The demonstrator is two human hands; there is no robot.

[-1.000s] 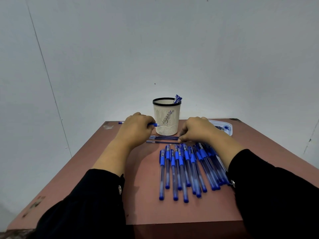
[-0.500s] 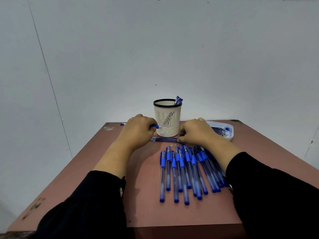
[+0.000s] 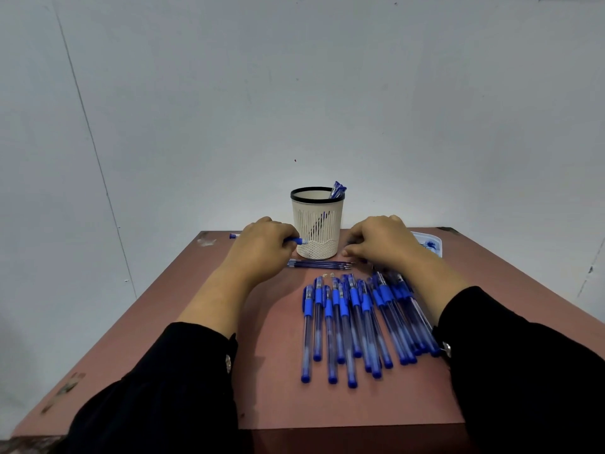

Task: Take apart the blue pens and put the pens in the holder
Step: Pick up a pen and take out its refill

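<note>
Since half a second ago the right hand (image 3: 381, 242) has drawn a little back from the refills (image 3: 319, 265), its fingers curled low over the table (image 3: 183, 309) at centre frame, though I cannot tell whether they pinch anything. Right of centre the blue pens (image 3: 357, 319) lie in a row, clear barrels with blue grips, probably for easy reach, below the slatted cream holder (image 3: 317, 224), where a few pens stand already. Just left of it, the left hand (image 3: 263, 249) clenches a blue pen part (image 3: 296, 240), likely mid-dismantling.

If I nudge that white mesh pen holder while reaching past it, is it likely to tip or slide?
The pen holder is tall with a narrower base, and its walls are perforated, so it is probably light and could tip. Its few pens lean against the right rim, adding little ballast. On the smooth table it may slide instead.
</note>
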